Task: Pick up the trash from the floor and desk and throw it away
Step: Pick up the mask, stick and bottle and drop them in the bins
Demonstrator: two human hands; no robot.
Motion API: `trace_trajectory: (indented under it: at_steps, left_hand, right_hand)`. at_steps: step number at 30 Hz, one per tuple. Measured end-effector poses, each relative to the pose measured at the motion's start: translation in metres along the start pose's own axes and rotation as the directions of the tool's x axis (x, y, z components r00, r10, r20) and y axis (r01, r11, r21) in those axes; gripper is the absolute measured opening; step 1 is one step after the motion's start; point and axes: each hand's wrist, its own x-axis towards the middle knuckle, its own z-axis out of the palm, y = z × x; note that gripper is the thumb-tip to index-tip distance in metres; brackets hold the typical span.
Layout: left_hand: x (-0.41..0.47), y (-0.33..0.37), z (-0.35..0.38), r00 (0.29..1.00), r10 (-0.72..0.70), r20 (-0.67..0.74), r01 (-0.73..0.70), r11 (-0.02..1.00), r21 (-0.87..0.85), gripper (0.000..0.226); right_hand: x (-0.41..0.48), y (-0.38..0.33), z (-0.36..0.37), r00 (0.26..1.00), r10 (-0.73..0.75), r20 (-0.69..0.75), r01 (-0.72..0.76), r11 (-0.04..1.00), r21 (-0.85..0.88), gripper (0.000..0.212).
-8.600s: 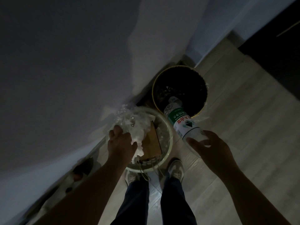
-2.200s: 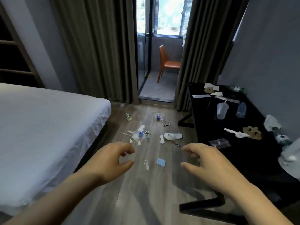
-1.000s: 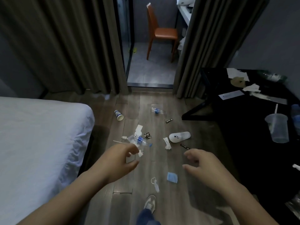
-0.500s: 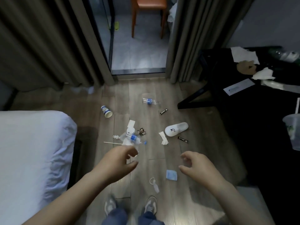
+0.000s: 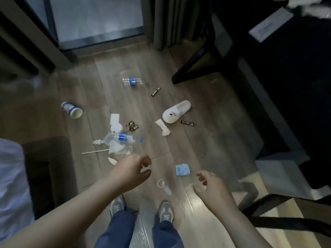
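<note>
Plainly nowhere near done. Both hands empty and loosely curled: left hand (image 5: 132,169) hovering over the near edge of a litter pile, right hand (image 5: 209,185) over bare floor (image 5: 215,144), just beside a blue packet (image 5: 182,169). Nothing picked up yet.

Scattered on the floor and waiting:
- a crushed bottle (image 5: 133,81) far off by the doorway
- a paper cup (image 5: 72,110) on its side near the bed (image 5: 10,185)
- two dark wrappers (image 5: 155,91), well apart
- a twisted tissue (image 5: 163,127) just beside a white slipper (image 5: 176,111)
- a pile of clear plastic (image 5: 118,140) with a thin stick (image 5: 95,151) beside it
- closest to the shoes (image 5: 166,212), a clear plastic loop (image 5: 163,186)

Slipper probably not trash, though hard to say. Table (image 5: 295,86) on the right mostly dark; a white slip (image 5: 270,25) and crumpled paper (image 5: 304,4) visible at its far end, so also uncleared. No bin in view. By this reckoning, most of the collecting left: floor first, table after.
</note>
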Motion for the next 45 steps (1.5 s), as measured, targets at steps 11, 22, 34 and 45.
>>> trace_trajectory:
  at_steps: [11, 22, 34, 45]
  left_hand:
    - [0.133, -0.121, 0.191, 0.992, 0.024, 0.127, -0.039, 0.992, 0.118, 0.024]
    - [0.277, -0.233, 0.361, 0.952, 0.221, 0.212, -0.275, 0.922, 0.272, 0.035]
    - [0.294, -0.242, 0.371, 0.889, 0.307, 0.338, -0.449, 0.726, 0.521, 0.046]
    - [0.265, -0.286, 0.377, 0.922, 0.235, 0.309, -0.379, 0.714, 0.588, 0.043]
  right_hand:
    - [0.134, 0.108, 0.183, 0.993, 0.120, 0.000, -0.120, 0.992, -0.035, 0.049]
    - [0.277, 0.231, 0.346, 0.998, -0.018, -0.058, 0.005, 0.978, -0.210, 0.063]
    - [0.318, 0.244, 0.362, 0.987, -0.159, 0.000, 0.150, 0.930, -0.337, 0.065]
    - [0.309, 0.264, 0.380, 0.991, -0.113, 0.069, 0.132, 0.887, -0.443, 0.072]
